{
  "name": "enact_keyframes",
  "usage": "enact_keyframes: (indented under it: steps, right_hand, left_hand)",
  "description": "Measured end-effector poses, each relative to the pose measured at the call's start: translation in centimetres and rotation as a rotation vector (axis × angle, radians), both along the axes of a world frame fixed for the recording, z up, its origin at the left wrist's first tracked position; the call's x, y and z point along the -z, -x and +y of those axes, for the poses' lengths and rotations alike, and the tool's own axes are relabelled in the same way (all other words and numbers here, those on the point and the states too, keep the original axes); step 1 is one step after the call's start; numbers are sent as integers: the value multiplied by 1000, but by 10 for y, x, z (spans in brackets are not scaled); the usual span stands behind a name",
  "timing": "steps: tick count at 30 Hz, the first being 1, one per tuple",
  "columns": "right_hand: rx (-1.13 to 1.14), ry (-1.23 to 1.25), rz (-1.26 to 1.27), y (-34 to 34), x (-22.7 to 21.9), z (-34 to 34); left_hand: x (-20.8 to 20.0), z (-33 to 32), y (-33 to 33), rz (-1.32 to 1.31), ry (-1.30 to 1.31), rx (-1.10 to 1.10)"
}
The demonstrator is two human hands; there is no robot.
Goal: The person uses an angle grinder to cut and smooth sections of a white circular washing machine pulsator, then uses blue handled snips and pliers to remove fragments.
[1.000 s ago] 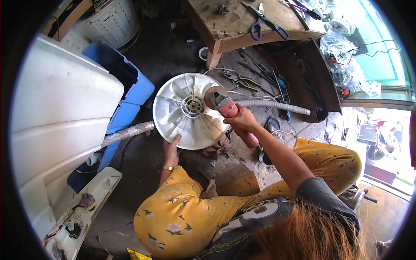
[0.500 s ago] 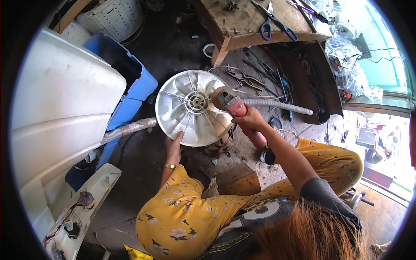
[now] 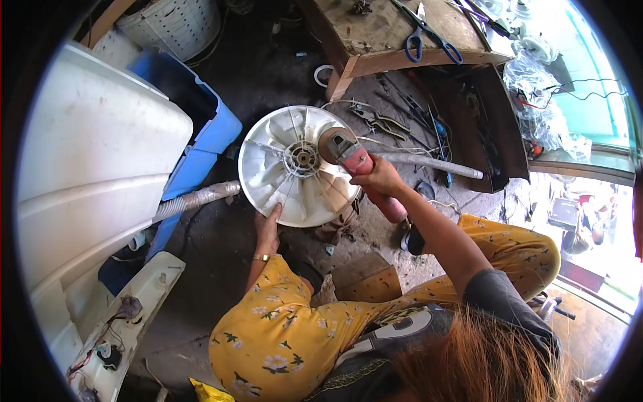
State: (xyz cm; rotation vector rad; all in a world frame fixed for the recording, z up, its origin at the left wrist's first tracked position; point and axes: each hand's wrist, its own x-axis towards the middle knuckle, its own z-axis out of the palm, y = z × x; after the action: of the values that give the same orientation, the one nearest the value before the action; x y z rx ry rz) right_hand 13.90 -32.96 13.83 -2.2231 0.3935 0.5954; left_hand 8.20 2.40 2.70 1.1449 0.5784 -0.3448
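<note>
Disc [image 3: 303,159], white, round, ribbed, with a hub at its middle: located ahead of the knees, in front of the body, ribbed face up. Left hand [image 3: 269,228] closed on the near rim, thumb laid over the top face, remaining fingers hidden from view. Gold watch [image 3: 262,257] on left wrist. Right hand [image 3: 380,177] wrapped around the red body of a grinder [image 3: 358,163], fingers curled in, no gap visible. Brown wheel [image 3: 326,143] of the grinder positioned over the right part of the disc, just beside the hub; contact with the surface not discernible. Grey hose [image 3: 429,161] on the floor to the right of the grinder; second hose [image 3: 201,199], partly wrapped, ending just beside the left rim. Pliers [image 3: 380,122] beyond the grinder, on the floor. Farther out, wooden table [image 3: 345,33] with blue-handled scissors [image 3: 429,40] near its edge; dark box [image 3: 510,127] beside and partly below it. Left side: blue bin [image 3: 220,124], large white casing [image 3: 107,154], and a pale panel [image 3: 161,276] with wires attached. Brown block [image 3: 367,278] between the legs, yellow flowered trousers [image 3: 274,328] either side.
</note>
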Motion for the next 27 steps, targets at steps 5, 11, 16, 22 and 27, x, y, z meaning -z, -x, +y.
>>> enact_keyframes:
  steps: [5, 11, 16, 22, 27]
  right_hand:
    - [-5, 4, -24, -7, 8, -15]
    - [-30, -48, -50, -1, 11, -14]
    - [4, -67, -44, -7, 8, -13]
    - [-42, -80, -48, -7, 19, -17]
    - [-64, -86, -25, -7, 10, -16]
  left_hand:
    - [-11, -6, -6, 52, -22, 14]
    - [-16, 2, -4, 54, 3, 2]
    - [-21, -1, -4, 134, 5, 9]
    - [-18, -4, -7, 95, -1, 21]
    - [-17, -3, -5, 91, 23, 13]
